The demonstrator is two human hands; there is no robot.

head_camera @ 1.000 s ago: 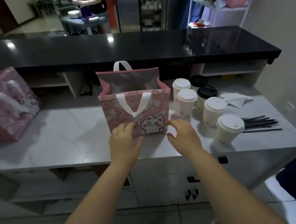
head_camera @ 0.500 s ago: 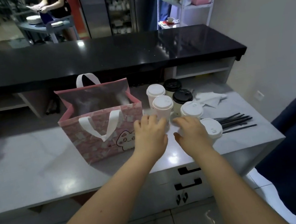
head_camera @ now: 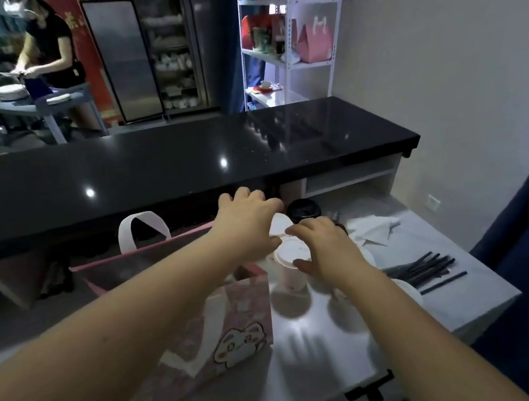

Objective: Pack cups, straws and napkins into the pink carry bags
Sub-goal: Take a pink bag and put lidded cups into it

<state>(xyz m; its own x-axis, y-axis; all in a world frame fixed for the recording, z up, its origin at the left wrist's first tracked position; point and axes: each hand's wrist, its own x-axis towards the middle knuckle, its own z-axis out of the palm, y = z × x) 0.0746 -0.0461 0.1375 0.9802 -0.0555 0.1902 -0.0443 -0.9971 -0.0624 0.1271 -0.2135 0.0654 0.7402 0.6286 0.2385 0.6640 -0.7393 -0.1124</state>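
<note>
Head view: reaching across the open pink carry bag with the left hand, fingers curled loosely downward over a white-lidded cup at the far side of the cluster; whether actually gripping it, impossible to tell, since the hand is covering the lid. Closing in with the right hand, thumb and fingers parted around the nearer white-lidded cup, touching its lid rim but not clearly clamping yet. Probably taking two cups at once, to halve the trips into the bag. Standing the bag upright just left of the cups, mouth open and handle up, likely keeping each transfer short. Leaving the black-lidded cup far right of the hands, the white napkins further right, and the black straws at the near right on the grey counter, all still unpacked, seemingly waiting their turn after the cups.
</note>
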